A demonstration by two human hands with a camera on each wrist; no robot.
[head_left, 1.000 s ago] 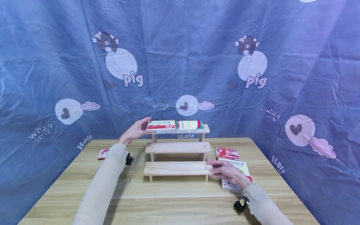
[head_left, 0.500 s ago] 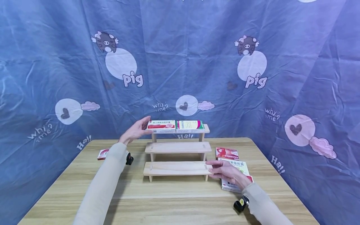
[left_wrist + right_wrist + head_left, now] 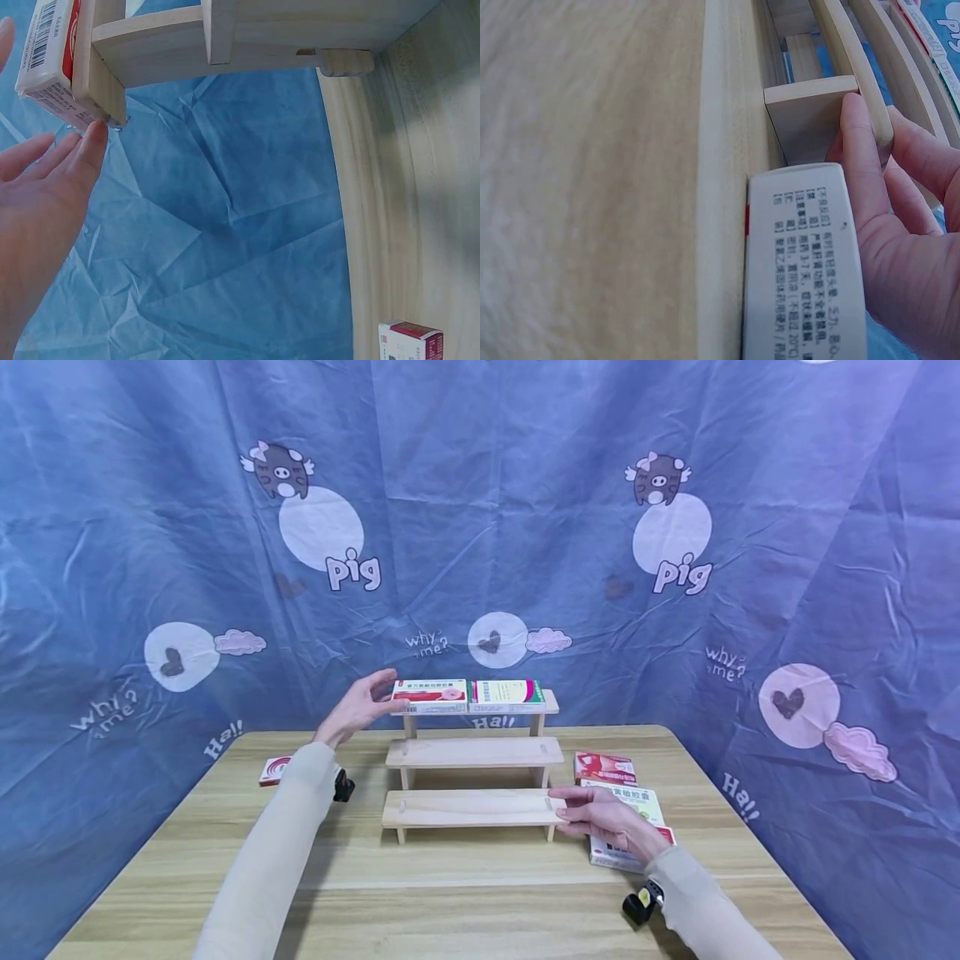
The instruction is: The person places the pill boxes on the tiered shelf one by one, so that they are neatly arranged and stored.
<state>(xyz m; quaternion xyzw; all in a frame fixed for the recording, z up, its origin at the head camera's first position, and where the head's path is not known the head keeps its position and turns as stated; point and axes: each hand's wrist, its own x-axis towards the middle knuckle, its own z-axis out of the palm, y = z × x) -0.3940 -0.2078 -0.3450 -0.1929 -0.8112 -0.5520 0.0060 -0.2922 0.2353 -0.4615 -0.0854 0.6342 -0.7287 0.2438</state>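
Where the three-tier wooden rack (image 3: 474,752) stands on the wood-grain table (image 3: 420,910), its top tier carries two medicine cartons lying flat, end to end. At the left end of that tier lies the red-and-white capsule carton (image 3: 429,692); beside it, toward the right end, lies the green-edged carton (image 3: 506,693) with a pale yellow and magenta face. Right of the rack, three more cartons lie on the table, running from back to front: the red carton (image 3: 604,767), the white-and-green capsule carton (image 3: 643,802), and the white carton with a red edge (image 3: 615,857), which is partly covered by a hand. Left of the rack, the small red-and-white carton (image 3: 274,770) is partly hidden by a sleeve (image 3: 300,802). Carton contents are concealed.

The left hand (image 3: 355,704) is at the rack's top-left end, fingers extended toward the rear and thumb spread in front of the capsule carton. One fingertip meets the tier's rear corner; the grasp is loose, without closure around the carton. The right hand (image 3: 611,821) pinches the bottom tier's right end, thumb above, fingers curled beneath, one fingertip beside the leg panel (image 3: 810,120). Both forearms extend forward, one along each side of the rack.
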